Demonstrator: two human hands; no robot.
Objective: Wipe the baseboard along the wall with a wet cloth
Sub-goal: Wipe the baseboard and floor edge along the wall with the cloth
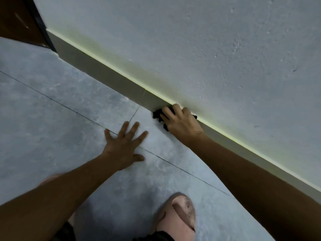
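The baseboard runs diagonally under the wall, from the dark door frame at its far end down past the person's right arm. The tiled floor lies along its foot. The right hand presses a dark cloth against the baseboard's face, fingers curled over it, roughly midway along the visible run. The left hand lies flat and spread on the floor just out from the baseboard, holding nothing. No wet trail shows, so I cannot tell which stretch is wiped; wiping looks underway, with much length possibly left.
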